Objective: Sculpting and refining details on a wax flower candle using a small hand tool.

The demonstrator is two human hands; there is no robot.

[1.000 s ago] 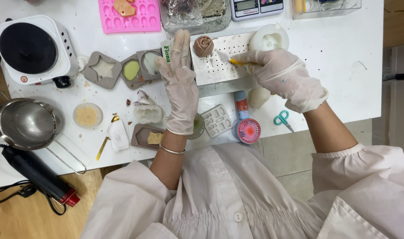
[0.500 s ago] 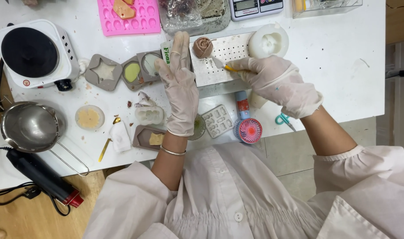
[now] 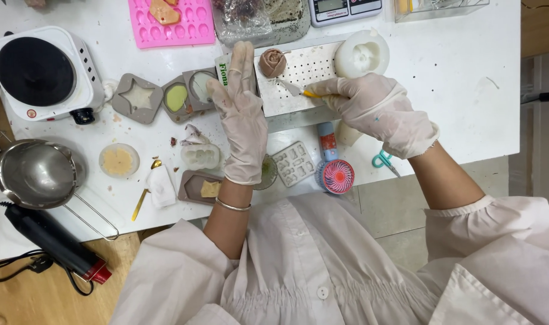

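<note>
The person's right hand [image 3: 377, 111], gloved, is clenched around a small tool with a yellow handle [image 3: 311, 94], whose pale blade tip rests on the white perforated board [image 3: 304, 75] at the middle of the white table [image 3: 467, 90]. The left hand [image 3: 244, 117], also gloved, lies flat with fingers straight and released, holding nothing; its fingertips reach the left edge of the board, beside a small white box with green print [image 3: 224, 67].

On the board's upper left corner stands a brownish rose-shaped piece [image 3: 272, 62]. A round white silicone mould [image 3: 362, 54] sits at the board's right end, just above the right hand.

Left of the left hand lie three grey moulds in a row: a star-shaped mould [image 3: 136, 97], one with a green filling [image 3: 177, 97], and a third [image 3: 200, 85] partly behind the fingers. Below them are a small clear mould [image 3: 200, 156] and a grey tray with a yellowish piece [image 3: 202, 188]. A round dish of beige material [image 3: 118, 160] lies further left.

At the table's near edge (below the right hand) are a round pink fan-like object [image 3: 338, 176], a clear multi-cavity mould [image 3: 294, 163] and teal scissors [image 3: 383, 160].

Far left: a white hot plate with black top [image 3: 43, 75], a steel melting pot [image 3: 37, 174] and a black heat gun [image 3: 55, 241]. A pink silicone mould [image 3: 172, 21] lies at the far edge.
</note>
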